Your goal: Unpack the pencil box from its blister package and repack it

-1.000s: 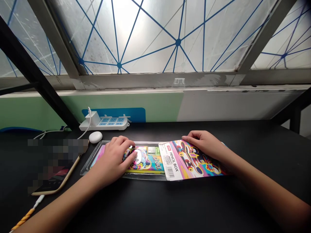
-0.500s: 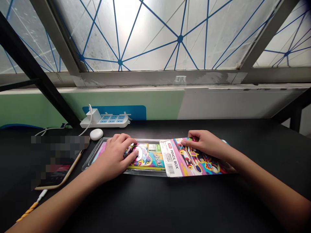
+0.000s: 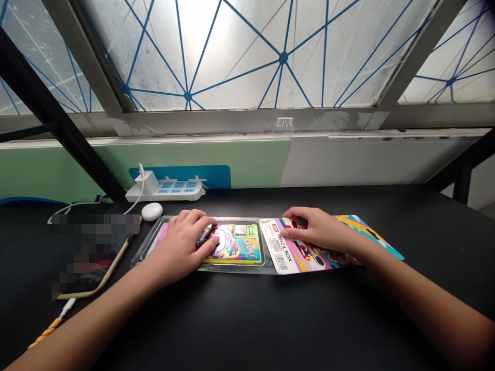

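Note:
A colourful pencil box point(image 3: 249, 252) marked SPORT lies in a clear plastic tray point(image 3: 268, 264) on the black desk. My left hand point(image 3: 183, 242) is closed over the left part of the box, thumb on its top and fingers toward the far side, hiding much of it. At the tray's right end lies a bright printed card point(image 3: 288, 257) reading PENCIL BOX, with a barcode. My right hand point(image 3: 315, 226) pinches this card near its far edge, thumb on top and the other fingers mostly hidden. The card's left edge overlaps the tray's right part.
On the left lies a tablet-like device point(image 3: 112, 273), partly blurred, with an orange-sleeved cable point(image 3: 48, 332). Behind it are a round white case point(image 3: 152, 212) and a white power strip point(image 3: 170, 190) with a plug. A black frame bar point(image 3: 77, 149) slants at left; a window stands behind.
The card has slid right relative to the tray, uncovering the right end of the pencil box. My right hand sits nearer the card's left end. My left hand stays on the box.

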Available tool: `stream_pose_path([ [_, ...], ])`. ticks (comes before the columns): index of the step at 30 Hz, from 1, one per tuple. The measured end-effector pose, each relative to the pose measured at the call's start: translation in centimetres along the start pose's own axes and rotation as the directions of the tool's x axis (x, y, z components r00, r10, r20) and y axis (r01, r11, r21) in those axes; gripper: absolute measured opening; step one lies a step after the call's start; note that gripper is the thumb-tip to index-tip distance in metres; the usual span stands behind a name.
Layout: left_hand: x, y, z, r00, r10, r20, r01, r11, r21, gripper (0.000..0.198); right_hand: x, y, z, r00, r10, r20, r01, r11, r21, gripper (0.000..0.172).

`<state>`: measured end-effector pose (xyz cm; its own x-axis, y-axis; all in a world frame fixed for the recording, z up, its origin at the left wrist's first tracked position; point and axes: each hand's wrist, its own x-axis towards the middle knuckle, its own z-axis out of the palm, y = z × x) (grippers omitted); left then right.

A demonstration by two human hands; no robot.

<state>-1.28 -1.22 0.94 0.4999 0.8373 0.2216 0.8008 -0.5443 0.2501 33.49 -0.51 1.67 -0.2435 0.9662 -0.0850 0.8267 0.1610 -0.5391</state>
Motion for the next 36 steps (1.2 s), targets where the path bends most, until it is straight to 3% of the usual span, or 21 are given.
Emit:
stream_pose_path([
  [5,0.0,0.0,0.1,1.0,0.007,0.0,-0.007,1.0,0.01,0.032,0.3,-0.2,1.0,1.0,0.028,0.001,-0.028,0.998,0.051,0.048],
  [19,0.0,0.1,-0.2,1.0,0.009,0.013,-0.009,1.0,-0.004,0.035,-0.2,-0.7,0.0,0.994,0.031,-0.107,-0.037,0.998,-0.057,0.047],
  [28,0.1,0.5,0.0,1.0,-0.025,-0.017,0.024,0.999,-0.032,0.032,-0.4,-2.4,1.4,0.991,0.1,-0.085,-0.097,0.995,0.034,0.046],
  [31,0.2,1.6,0.0,0.999,-0.032,-0.01,0.031,0.992,-0.124,0.029,-0.4,-3.1,2.1,0.993,0.091,-0.075,-0.087,0.995,0.053,0.048],
  [33,0.0,2.5,-0.1,1.0,-0.023,0.011,0.025,0.963,-0.269,0.027,-0.5,-3.3,2.4,0.997,0.03,-0.065,-0.027,0.999,0.04,0.048],
  [36,-0.3,3.3,-0.5,0.999,-0.017,0.035,0.034,0.826,-0.562,0.027,-0.6,-3.0,2.2,0.999,-0.032,-0.025,0.032,1.0,0.001,0.048],
])
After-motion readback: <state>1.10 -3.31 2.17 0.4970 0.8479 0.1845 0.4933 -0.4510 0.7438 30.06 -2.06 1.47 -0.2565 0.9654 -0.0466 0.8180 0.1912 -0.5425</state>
